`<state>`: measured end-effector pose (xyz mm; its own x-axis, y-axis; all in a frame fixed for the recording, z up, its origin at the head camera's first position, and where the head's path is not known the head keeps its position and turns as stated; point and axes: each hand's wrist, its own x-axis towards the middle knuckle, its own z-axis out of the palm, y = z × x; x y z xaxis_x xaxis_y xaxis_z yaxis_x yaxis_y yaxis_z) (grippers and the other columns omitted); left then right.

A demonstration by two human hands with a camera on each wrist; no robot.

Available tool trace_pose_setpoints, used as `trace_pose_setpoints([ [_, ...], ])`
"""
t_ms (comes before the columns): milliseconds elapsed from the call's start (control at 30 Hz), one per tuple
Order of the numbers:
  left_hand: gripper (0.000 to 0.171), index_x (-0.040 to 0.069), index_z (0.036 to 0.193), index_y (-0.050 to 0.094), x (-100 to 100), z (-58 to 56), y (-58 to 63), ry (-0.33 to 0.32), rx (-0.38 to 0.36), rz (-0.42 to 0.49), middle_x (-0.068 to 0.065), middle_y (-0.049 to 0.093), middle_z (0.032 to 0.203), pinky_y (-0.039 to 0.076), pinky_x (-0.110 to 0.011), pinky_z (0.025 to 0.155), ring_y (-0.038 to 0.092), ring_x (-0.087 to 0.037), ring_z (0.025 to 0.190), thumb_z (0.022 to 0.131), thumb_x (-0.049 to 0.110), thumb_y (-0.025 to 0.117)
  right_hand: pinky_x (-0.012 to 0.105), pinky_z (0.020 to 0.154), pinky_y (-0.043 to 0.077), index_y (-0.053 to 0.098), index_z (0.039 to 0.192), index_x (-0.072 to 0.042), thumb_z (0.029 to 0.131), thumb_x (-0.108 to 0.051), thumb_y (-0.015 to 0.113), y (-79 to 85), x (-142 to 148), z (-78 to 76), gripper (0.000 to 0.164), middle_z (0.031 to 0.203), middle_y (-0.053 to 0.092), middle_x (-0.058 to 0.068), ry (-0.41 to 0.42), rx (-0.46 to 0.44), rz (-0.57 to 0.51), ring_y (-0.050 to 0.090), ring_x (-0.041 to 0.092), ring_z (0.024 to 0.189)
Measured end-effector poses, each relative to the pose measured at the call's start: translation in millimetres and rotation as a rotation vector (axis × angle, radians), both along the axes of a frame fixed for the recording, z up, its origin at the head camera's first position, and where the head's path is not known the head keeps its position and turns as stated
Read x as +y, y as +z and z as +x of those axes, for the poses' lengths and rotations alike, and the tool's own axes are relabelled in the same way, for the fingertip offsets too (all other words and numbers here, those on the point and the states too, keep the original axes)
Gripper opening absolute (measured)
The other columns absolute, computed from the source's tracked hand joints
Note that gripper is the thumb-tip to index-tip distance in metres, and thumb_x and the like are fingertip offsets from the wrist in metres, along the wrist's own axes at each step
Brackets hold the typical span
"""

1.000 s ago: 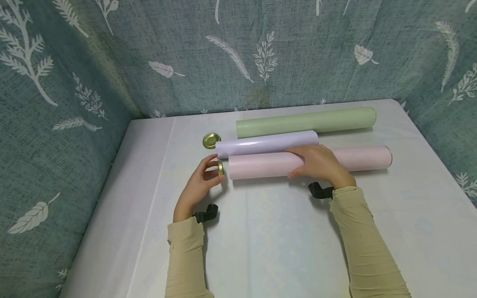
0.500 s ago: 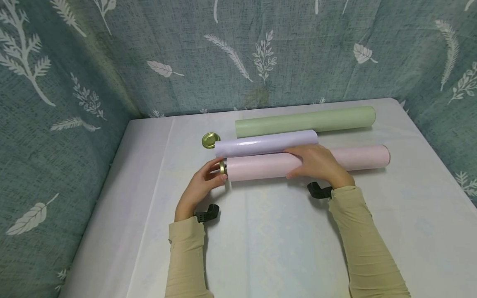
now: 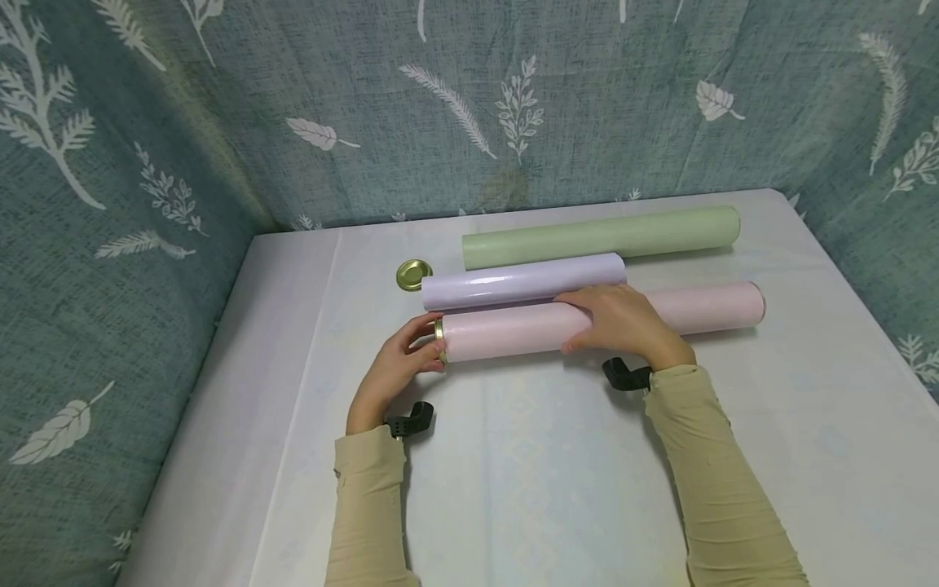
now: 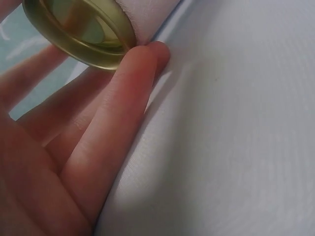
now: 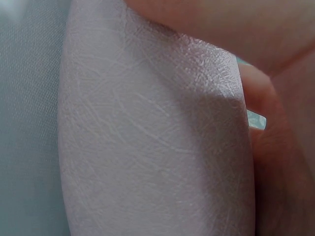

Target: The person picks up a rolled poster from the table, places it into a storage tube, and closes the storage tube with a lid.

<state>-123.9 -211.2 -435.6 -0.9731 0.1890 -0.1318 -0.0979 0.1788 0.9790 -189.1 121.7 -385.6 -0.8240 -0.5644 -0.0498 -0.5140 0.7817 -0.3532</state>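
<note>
My left hand (image 3: 392,367) pinches a gold metal lid (image 3: 438,329) between thumb and fingers at the left end of a pink tube (image 3: 506,333). In the left wrist view the lid's shiny rim (image 4: 93,59) sits against the tube's end, with the thumb tip at its lower edge. Across the tube's middle my right hand (image 3: 623,322) grips it, thumb on the near side and fingers over the far side. The right wrist view is filled by the tube's textured pink surface (image 5: 133,123). Part of the tube is hidden beneath the right hand.
Just behind the pink tube lies a shorter, glossy lilac roll (image 3: 521,281). A longer green roll (image 3: 601,236) is farther back. Another gold lid (image 3: 414,275) rests flat by the lilac roll's left end. A leaf-patterned curtain (image 3: 367,155) borders the white table (image 3: 557,489).
The left hand has moved the lid rightward, from a gap beside the pink tube up against its left end. The right hand keeps its grip, and the tube has shifted very slightly left.
</note>
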Motion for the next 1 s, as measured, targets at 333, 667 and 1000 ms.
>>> trace_pose_setpoints([
  [333,0.057,0.020,0.131,0.043,1,0.5,0.3,-0.007,-0.016,0.054,-0.010,0.044,0.126,0.051,-0.036,0.074,0.056,-0.028,0.099,0.080,0.032,0.066,0.045,0.095,0.029,0.051,0.126,-0.023,0.060,-0.055,0.074,1.2,-1,0.2,0.077,0.123,0.053,-0.002,-0.004,-0.010,0.003,0.045,0.021,0.115],
  [667,0.050,0.016,0.136,0.035,-1,8.8,17.1,-0.074,-0.105,0.213,-0.016,0.039,0.130,0.045,-0.043,0.085,0.057,-0.028,0.100,0.090,0.020,0.055,0.045,0.095,0.029,0.052,0.126,-0.023,0.060,-0.055,0.074,1.3,-1,-0.4,0.077,0.123,0.053,-0.002,0.000,-0.015,-0.002,0.046,0.020,0.115],
  [1000,0.055,0.012,0.136,0.036,1,11.2,25.8,-0.070,-0.118,0.215,-0.017,0.039,0.131,0.044,-0.044,0.086,0.055,-0.028,0.102,0.087,0.017,0.059,0.044,0.094,0.031,0.053,0.125,-0.024,0.059,-0.055,0.075,1.4,0,-0.1,0.076,0.120,0.055,-0.003,0.004,-0.011,-0.011,0.048,0.018,0.112],
])
